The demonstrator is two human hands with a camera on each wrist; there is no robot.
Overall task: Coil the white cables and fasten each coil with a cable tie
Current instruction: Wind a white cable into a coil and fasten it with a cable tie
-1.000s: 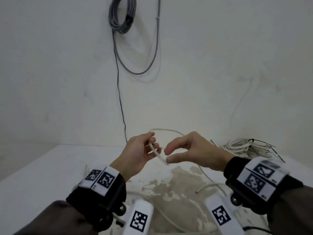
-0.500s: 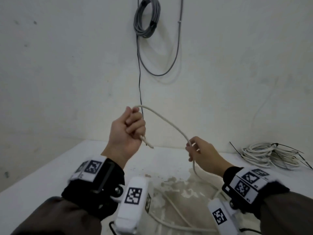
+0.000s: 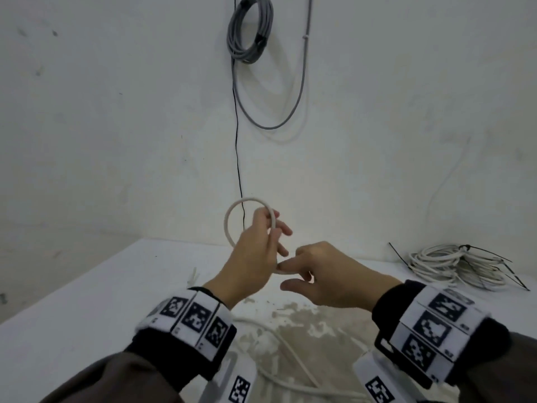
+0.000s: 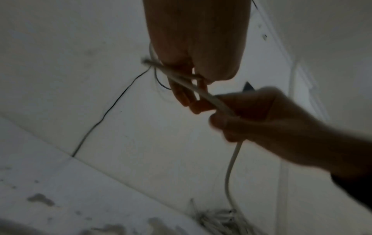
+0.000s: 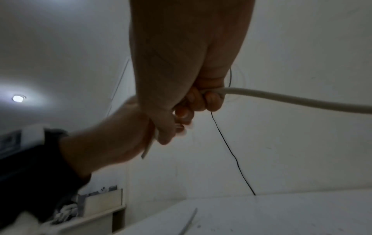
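My left hand (image 3: 271, 237) is raised over the table and holds a small round loop of the white cable (image 3: 229, 222) between thumb and fingers. My right hand (image 3: 293, 269) is just right of it and pinches the same cable where the loop closes. In the left wrist view the cable (image 4: 231, 167) hangs from my right hand (image 4: 251, 120) down to the table. In the right wrist view my fingers (image 5: 209, 100) curl round the cable (image 5: 302, 100), and its cut end (image 5: 147, 151) sticks out below my left hand (image 5: 120, 135).
The slack cable (image 3: 290, 350) lies across the white table (image 3: 87, 315) between my wrists. Several tied white coils (image 3: 453, 266) with black ties lie at the back right. A loose white cable tie (image 3: 193, 276) lies at the back left. A grey cable coil (image 3: 250, 30) hangs on the wall.
The hands were apart with the cable arching between them. My right hand has come across to the left hand, and the arch has closed into a small loop.
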